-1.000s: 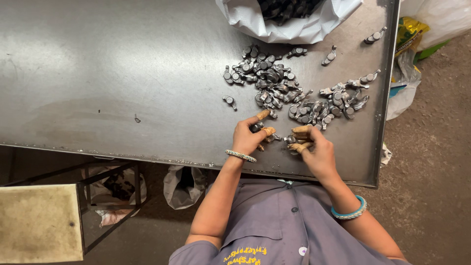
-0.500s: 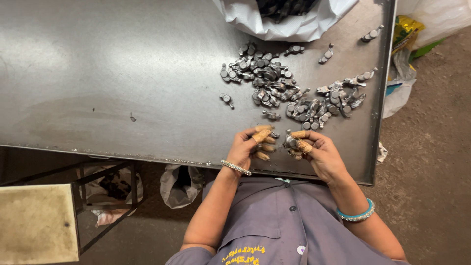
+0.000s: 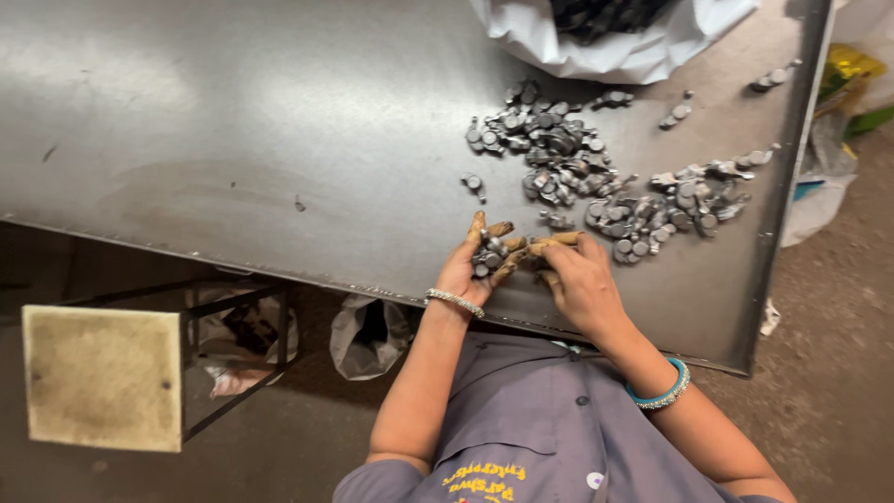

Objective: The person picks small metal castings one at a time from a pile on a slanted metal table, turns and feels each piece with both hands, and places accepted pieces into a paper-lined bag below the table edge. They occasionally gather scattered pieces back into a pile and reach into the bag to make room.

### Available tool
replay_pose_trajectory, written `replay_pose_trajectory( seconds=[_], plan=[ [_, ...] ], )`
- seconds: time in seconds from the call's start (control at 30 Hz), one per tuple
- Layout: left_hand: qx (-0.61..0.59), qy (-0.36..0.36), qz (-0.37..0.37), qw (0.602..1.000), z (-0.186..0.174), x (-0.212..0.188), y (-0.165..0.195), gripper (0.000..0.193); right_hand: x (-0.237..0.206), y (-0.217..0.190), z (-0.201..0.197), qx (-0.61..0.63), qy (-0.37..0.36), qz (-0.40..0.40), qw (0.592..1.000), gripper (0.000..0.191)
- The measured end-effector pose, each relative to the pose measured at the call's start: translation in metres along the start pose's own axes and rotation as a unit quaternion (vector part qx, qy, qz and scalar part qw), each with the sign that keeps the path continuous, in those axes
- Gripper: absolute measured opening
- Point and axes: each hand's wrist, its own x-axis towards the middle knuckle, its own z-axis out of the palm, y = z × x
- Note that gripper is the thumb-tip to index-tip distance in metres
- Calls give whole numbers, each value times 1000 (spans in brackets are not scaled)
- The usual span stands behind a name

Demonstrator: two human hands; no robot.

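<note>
1. The left hand (image 3: pixel 477 265) is cupping a small clump of grey metal parts (image 3: pixel 491 253) in curled fingers; the right hand (image 3: pixel 575 278) is pinching at that clump with its fingertips.
2. Held at the near edge of the steel table (image 3: pixel 233 140), a loosened part is liable to be dropping to the dirt floor (image 3: pixel 838 307).
3. More parts are lying in piles (image 3: pixel 559 158) below a white sack (image 3: pixel 615 47); a stool (image 3: pixel 102 377) is standing beside the table.

One metal worktop (image 3: pixel 233 140). Two hands: left hand (image 3: pixel 477 263), right hand (image 3: pixel 577 279). One white bag (image 3: pixel 615 51). Two main heaps of small grey metal parts (image 3: pixel 559 154), (image 3: pixel 670 200), too many to count. Two bangles: silver bangle (image 3: pixel 454 301), blue bangle (image 3: pixel 661 391). One stool (image 3: pixel 102 377).
</note>
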Motion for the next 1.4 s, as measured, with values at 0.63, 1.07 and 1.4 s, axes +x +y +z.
replay_pose_trajectory(
  seconds=[0.63,1.07,1.4],
  plan=[
    [71,16,-4,997,35,3,-20,18,-50,72,-3,715,98,277,634,23],
    [127,-16,-64,990,27,-12,-39,27,-48,80,7,720,69,311,616,26],
    [34,-69,-109,991,22,-6,-53,38,-25,37,-4,366,52,216,904,22]
  ],
)
